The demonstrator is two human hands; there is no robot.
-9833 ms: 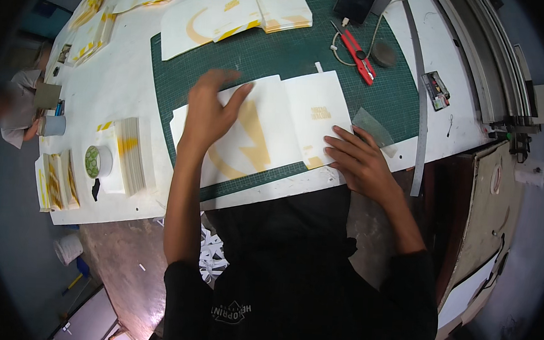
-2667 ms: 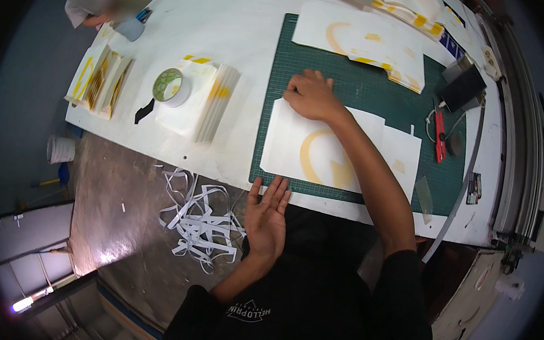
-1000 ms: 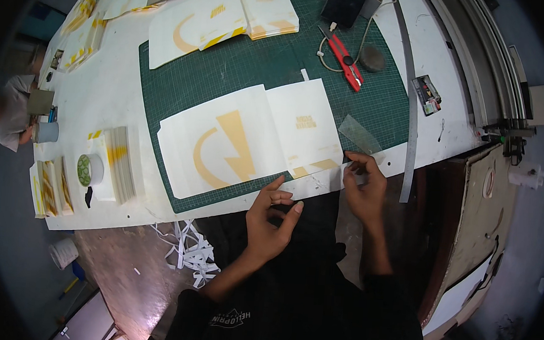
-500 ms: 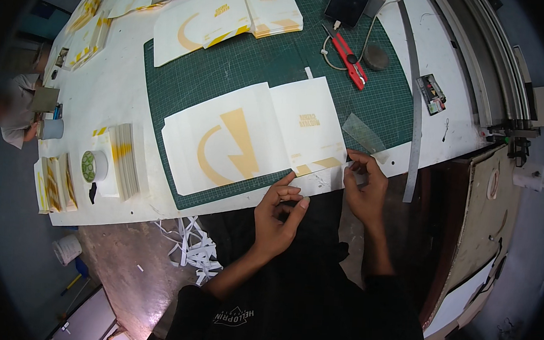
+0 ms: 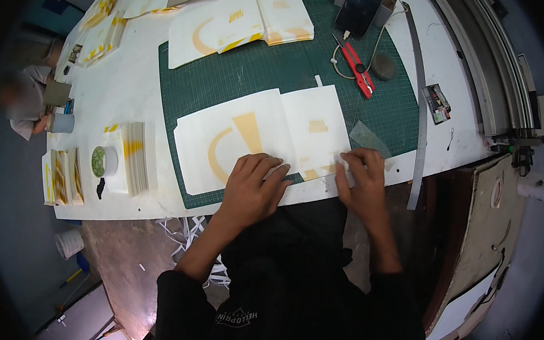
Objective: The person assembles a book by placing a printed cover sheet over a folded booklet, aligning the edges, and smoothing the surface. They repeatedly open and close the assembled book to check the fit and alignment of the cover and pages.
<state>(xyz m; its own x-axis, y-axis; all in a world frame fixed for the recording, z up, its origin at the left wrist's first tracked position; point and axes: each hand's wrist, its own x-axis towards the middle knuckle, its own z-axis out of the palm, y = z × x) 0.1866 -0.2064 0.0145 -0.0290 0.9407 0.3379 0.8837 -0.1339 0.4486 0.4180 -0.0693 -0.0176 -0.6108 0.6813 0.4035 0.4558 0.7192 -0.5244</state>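
A white printed card folder with pale orange artwork lies unfolded on the green cutting mat. A crease divides its wide left panel from a narrower right one. My left hand rests over the lower edge near that crease, with bent fingers spread on the card and nothing gripped. At the lower right corner, the thumb and forefinger of my right hand close on the folder's edge. The contact there is small and partly hidden by the fingers. A clear plastic piece lies just beyond the right hand.
Stacked printed folders lie at the mat's far edge. A red cutter, a phone and a steel ruler are to the right. Left are a tape roll and another folder stack. A co-worker is at far left.
My left hand has moved left and forward from the near edge onto the folder, its fingers now spread over the card. The right hand stays by the corner. The whole view has shifted slightly.
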